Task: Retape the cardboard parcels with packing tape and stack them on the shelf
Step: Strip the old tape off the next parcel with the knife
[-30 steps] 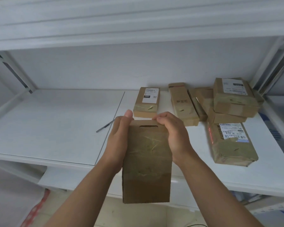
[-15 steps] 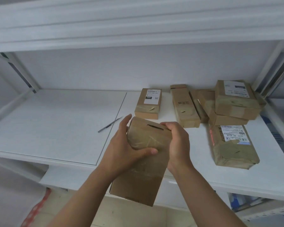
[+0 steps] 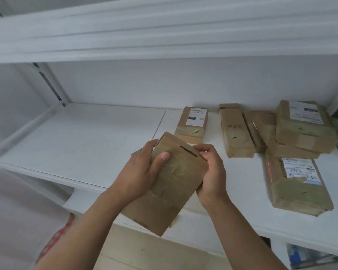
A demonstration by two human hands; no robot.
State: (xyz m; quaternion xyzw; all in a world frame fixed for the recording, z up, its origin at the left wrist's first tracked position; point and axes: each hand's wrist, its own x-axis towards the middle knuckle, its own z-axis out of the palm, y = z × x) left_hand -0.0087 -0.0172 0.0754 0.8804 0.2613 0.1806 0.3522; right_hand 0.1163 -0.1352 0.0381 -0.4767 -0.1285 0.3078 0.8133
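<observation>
Both hands hold a flat brown cardboard parcel [image 3: 170, 190] with glossy tape over its face and a dark slot near its top. It tilts left, above the front edge of the white shelf [image 3: 86, 145]. My left hand [image 3: 139, 172] grips its left side, thumb on the face. My right hand [image 3: 211, 172] holds its right edge. On the shelf lie a small labelled parcel [image 3: 191, 124], a long narrow parcel [image 3: 235, 131], a stack of parcels [image 3: 304, 129] at the far right, and a large labelled parcel [image 3: 299, 184] nearer the front. No tape roll is in view.
An upper shelf board [image 3: 164, 32] overhangs the work area. White uprights stand at the left [image 3: 53, 84] and right. A thin dark tool [image 3: 135, 152] peeks out behind my left hand. A red patterned object [image 3: 55, 240] lies on the floor below left.
The parcel has turned from hanging upright to tilting left and has risen toward the shelf. My left thumb moved onto its face, and my view shifted left.
</observation>
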